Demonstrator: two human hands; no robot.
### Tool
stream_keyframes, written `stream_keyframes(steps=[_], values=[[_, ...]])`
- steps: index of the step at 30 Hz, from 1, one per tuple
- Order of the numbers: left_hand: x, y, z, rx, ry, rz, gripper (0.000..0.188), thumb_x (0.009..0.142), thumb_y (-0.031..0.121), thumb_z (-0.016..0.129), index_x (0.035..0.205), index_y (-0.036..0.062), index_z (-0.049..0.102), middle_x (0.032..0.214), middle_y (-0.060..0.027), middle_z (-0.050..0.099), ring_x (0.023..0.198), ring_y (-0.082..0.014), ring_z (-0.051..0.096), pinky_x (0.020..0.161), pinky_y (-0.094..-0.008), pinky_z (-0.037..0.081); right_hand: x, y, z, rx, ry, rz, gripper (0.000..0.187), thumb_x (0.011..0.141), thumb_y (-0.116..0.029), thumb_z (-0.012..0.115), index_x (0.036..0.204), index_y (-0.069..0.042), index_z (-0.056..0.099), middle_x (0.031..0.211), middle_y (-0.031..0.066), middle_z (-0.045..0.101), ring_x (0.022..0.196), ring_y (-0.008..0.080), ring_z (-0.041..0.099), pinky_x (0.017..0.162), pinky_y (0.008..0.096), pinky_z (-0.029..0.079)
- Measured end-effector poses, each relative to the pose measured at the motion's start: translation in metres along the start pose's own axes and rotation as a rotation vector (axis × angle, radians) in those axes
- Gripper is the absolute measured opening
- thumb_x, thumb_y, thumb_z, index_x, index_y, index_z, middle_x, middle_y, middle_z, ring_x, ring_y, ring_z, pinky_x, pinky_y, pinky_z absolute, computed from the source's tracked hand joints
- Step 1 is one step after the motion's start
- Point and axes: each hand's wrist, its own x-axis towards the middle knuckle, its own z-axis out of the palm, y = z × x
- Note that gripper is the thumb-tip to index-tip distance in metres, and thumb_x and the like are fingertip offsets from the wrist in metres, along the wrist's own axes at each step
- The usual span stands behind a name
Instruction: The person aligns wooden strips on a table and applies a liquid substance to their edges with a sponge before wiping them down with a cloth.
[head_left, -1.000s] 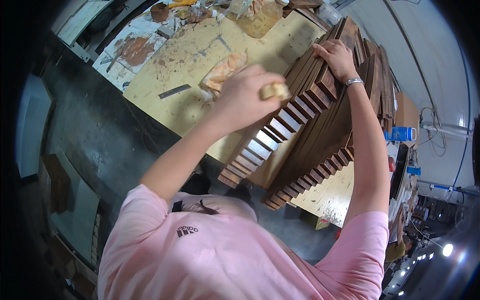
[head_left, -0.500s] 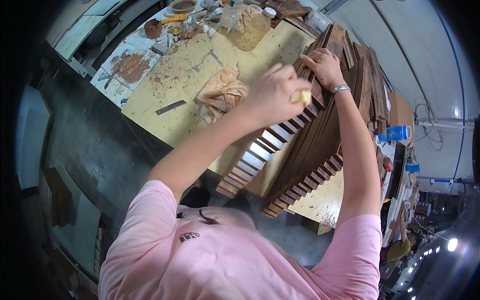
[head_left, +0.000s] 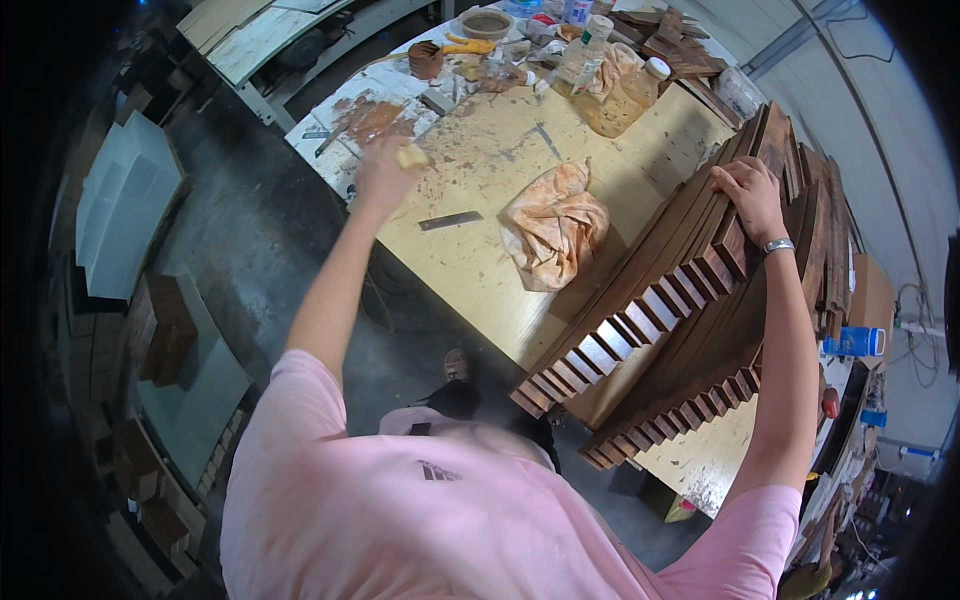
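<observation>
Small yellow pad [head_left: 412, 155] gripped in left-hand fingers [head_left: 385, 172]; right-hand fingers [head_left: 735, 185] spread open atop dark wooden slats [head_left: 660, 300].

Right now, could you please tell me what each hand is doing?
Left hand: closed on a small yellowish pad.
Right hand: open, resting flat on the dark wood slats.

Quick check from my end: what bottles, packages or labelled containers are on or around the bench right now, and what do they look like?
Clear bottle: far end of the bench, white cap, amber liquid.
Second clear bottle: just left of it, white cap, pale label.
Round tub: far edge, shallow, brown contents.
Blue box: right of the dark wood slats, white end.
No screens visible.
</observation>
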Motion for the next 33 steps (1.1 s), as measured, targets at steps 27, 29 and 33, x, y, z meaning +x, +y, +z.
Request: stream_keyframes(steps=[27,29,33], values=[[-0.080,0.324,0.043,-0.837,-0.112,1.109,0.035,0.083,-0.001,0.056,0.109,0.0143,0.075,0.128,-0.0081,0.066,0.123,-0.0294,0.058,0.112,-0.0471,0.039,-0.011,0.041,0.023,-0.145,0.116,-0.293,0.039,0.084,-0.033,0.066,0.122,-0.028,0.066,0.108,0.0023,0.069,0.117,0.0265,0.055,0.103,0.0454,0.041],[-0.115,0.271,0.040,-0.894,-0.269,1.059,0.025,0.084,0.004,0.062,0.103,0.0120,0.075,0.120,-0.0074,0.069,0.118,-0.0286,0.061,0.111,-0.0486,0.040,-0.011,0.029,0.016,-0.341,0.185,-0.392,0.028,0.089,-0.041,0.060,0.103,-0.024,0.077,0.101,0.0008,0.071,0.117,0.0255,0.054,0.104,0.0447,0.038],[-0.186,0.143,0.017,-0.863,-0.548,0.874,0.014,0.085,0.004,0.062,0.089,0.0064,0.075,0.105,-0.0121,0.073,0.102,-0.0254,0.069,0.097,-0.0430,0.051,-0.001,0.010,0.011,-0.080,-0.013,0.019,0.061,0.094,-0.061,0.043,0.090,-0.012,0.078,0.101,0.0063,0.072,0.119,0.0260,0.052,0.109,0.0442,0.030]])
